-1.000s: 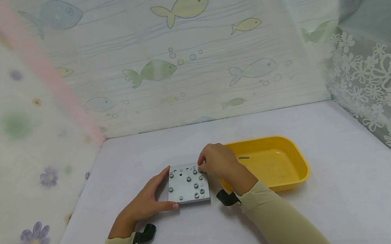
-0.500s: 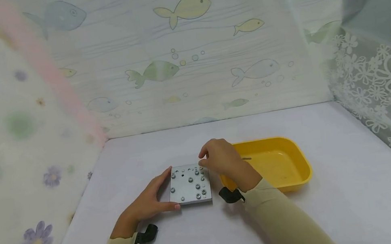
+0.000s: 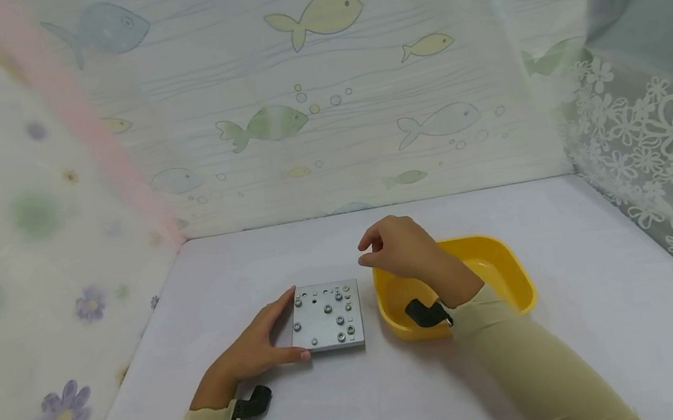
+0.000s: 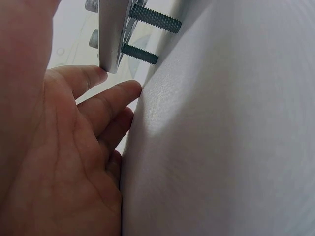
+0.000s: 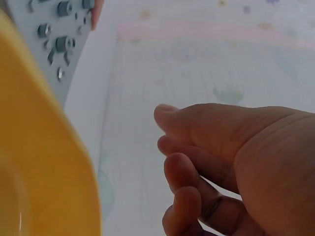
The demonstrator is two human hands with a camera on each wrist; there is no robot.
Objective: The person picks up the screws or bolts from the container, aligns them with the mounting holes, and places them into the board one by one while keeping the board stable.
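Note:
A square silver metal plate (image 3: 319, 327) lies on the table, with several socket-head screws (image 3: 328, 309) set in its top among open holes. Along its left side my left hand (image 3: 247, 354) holds it, thumb at the near edge and index finger at the far corner. Below the plate, threaded screw shanks (image 4: 155, 18) stick out in the left wrist view. Loosely curled and holding nothing, my right hand (image 3: 404, 250) is raised over the left part of the yellow tray (image 3: 402, 331). The right wrist view shows its thumb and fingertips bare.
The tray stands right of the plate on a white-covered table (image 3: 361, 410); hand and forearm hide part of its inside. A fish-print curtain (image 3: 327, 134) closes off the back, with a floral sheet (image 3: 52, 308) at left and a lace-patterned one (image 3: 667, 127) at right.
My right hand has left the plate's far right corner, rising and moving right over the tray. The screw lying in the tray is now covered from view. My left hand stays in place.

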